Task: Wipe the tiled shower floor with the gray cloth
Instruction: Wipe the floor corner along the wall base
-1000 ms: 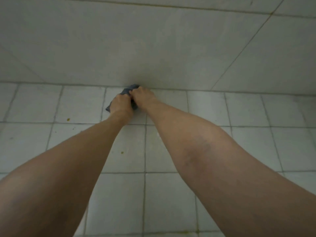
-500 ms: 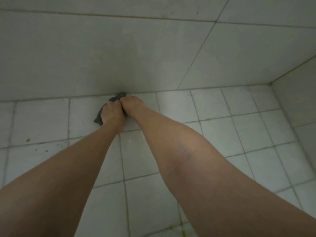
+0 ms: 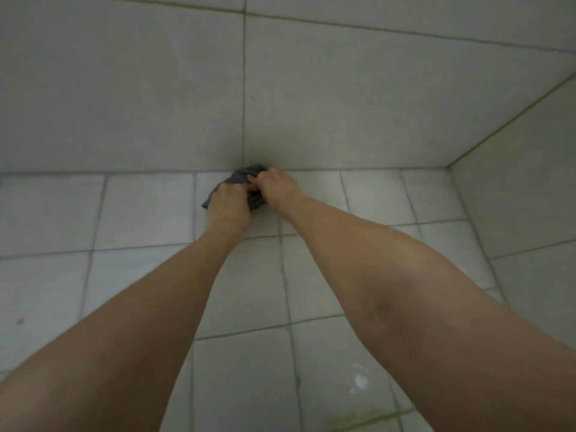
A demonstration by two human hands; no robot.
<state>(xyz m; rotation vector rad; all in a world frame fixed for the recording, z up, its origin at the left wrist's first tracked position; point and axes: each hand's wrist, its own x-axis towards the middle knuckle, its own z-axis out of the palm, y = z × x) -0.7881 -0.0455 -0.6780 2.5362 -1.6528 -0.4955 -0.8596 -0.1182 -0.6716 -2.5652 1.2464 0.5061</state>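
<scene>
Cloth [image 3: 242, 177] recorded as plain dark blue-grey. Floor [image 3: 149, 210] noted as pale grey-white square tiles, gridded by darker grout [image 3: 92, 250]. Yellowish staining [image 3: 367, 414], possibly, seen at the floor's near edge. Wall [image 3: 124, 88] tiled pale grey.

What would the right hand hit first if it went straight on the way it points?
The right hand grips the cloth, bunched ahead of its fingers. Past that it would likely meet the back wall where it joins the floor; the gap looks slight, but depth is unclear.
</scene>
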